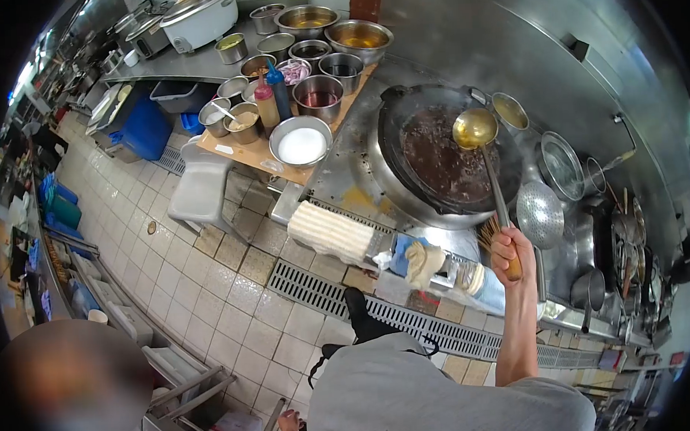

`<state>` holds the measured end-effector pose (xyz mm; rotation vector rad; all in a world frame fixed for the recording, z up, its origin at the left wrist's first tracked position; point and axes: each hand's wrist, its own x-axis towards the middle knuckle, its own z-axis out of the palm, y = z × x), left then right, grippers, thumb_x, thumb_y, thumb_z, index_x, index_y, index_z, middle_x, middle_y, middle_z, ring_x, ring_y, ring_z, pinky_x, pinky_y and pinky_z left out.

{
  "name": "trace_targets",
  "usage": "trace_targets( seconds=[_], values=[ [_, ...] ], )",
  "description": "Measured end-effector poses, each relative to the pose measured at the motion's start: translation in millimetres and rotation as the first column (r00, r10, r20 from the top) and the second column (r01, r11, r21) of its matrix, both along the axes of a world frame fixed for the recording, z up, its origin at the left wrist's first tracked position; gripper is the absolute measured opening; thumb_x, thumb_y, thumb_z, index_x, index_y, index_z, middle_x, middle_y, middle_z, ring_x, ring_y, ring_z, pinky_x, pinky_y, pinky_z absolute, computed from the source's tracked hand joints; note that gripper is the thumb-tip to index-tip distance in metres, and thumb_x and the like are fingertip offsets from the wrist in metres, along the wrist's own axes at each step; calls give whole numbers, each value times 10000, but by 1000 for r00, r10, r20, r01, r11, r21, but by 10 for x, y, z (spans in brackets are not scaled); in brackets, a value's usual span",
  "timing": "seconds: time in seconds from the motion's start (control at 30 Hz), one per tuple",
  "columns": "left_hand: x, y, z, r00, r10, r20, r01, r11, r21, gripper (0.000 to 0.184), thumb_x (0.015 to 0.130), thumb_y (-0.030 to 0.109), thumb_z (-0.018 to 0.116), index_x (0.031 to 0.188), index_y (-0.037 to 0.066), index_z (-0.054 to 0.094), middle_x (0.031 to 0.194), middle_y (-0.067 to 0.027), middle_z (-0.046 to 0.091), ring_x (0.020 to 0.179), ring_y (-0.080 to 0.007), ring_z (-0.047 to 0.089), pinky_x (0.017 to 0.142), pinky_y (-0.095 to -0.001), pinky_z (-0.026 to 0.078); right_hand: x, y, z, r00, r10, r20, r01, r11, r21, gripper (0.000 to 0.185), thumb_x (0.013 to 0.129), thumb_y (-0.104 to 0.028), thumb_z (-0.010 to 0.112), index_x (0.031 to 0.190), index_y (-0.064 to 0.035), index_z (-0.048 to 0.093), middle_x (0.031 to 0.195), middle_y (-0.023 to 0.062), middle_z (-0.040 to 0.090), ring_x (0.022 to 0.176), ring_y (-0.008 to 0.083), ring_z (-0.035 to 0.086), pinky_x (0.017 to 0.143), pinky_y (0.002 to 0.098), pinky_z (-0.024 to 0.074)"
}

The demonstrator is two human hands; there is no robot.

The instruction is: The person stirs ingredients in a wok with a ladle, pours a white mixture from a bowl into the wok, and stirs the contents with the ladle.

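Note:
My right hand (511, 253) is closed around the wooden handle of a long metal ladle (476, 126). The ladle's bowl is over the far right part of a large black wok (392, 156), and yellowish liquid shows in it. Dark brown liquid (442, 153) with bubbles or foam on its surface fills the wok. A perforated skimmer (540, 213) lies just right of my right hand. Low beside my body is my left hand (289, 424), near a grey metal bar; its fingers are too small and partly hidden to read.
Left of the wok, a board holds steel bowls, including one of white powder (302, 144), and squeeze bottles (267, 103). Folded towels (330, 230) and cloths (422, 262) line the stove's front edge. A plastic stool (197, 187) stands on the tiles. Another person (79, 389) is at lower left.

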<state>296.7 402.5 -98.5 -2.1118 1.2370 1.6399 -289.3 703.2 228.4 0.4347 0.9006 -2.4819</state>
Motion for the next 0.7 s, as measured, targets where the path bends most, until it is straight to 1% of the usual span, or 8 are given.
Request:
trace_targets(
  seconds=[0.13,0.2,0.27,0.43,0.5,0.6,0.67,0.7],
  values=[
    [56,-91,-174,999,-14,-39,16,997,75,247,799,79,546,1039,27,575,750,-103,615,554,-199,580,459,-322,483,175,135,-110,999,-21,31,32,907,-420,160,907,-85,445,1056,-77,502,636,-15,426,421,51,390,315,209,313],
    [28,-186,-298,996,-13,-90,19,997,71,243,807,88,525,1036,27,579,739,-100,613,549,-202,577,458,-318,480,288,49,-184,998,-57,-25,60,985,161,223,876,-87,503,1098,-71,518,632,-12,444,424,72,405,337,222,330],
    [-43,-282,-363,989,-11,-150,16,999,31,243,815,97,504,1034,26,582,729,-96,611,545,-205,575,457,-313,478,441,-24,-56,979,96,-180,55,727,685,345,837,-64,527,1180,-59,499,641,-11,467,432,74,415,348,229,331],
    [-211,-415,-511,946,-307,-109,278,935,-220,343,739,172,645,1037,3,635,838,-162,665,697,-203,636,585,-334,512,303,272,-369,859,417,-297,199,262,944,463,798,-62,547,1254,-25,478,634,2,525,426,55,412,359,231,318],
    [-475,-402,-64,827,-552,104,547,749,-373,418,698,263,670,1043,28,647,993,-215,643,981,-376,595,868,-400,466,222,209,-457,871,412,-266,191,213,958,410,829,-82,571,1229,-27,501,724,26,597,394,53,397,336,231,291],
    [-757,-429,143,871,-482,93,477,787,-390,394,694,241,623,1027,31,646,1049,-223,622,1017,-365,578,900,-397,453,-143,488,-940,810,461,-363,247,292,924,440,823,-33,571,1255,-26,489,717,30,600,409,46,409,342,214,279],
    [-877,-522,118,864,-492,110,488,762,-427,393,697,238,614,1026,26,641,1040,-219,625,1012,-366,579,899,-399,455,-359,742,-1071,575,749,-330,495,4,869,510,833,-98,592,1314,-11,447,1051,157,627,839,234,601,718,316,472],
    [-936,-565,143,885,-449,125,456,778,-431,393,697,238,614,1026,26,641,1040,-219,625,1012,-366,579,899,-399,455,-319,555,-798,760,650,-17,246,-264,933,513,857,-164,587,1319,3,436,1208,184,565,1066,272,533,919,325,396]
  ],
)
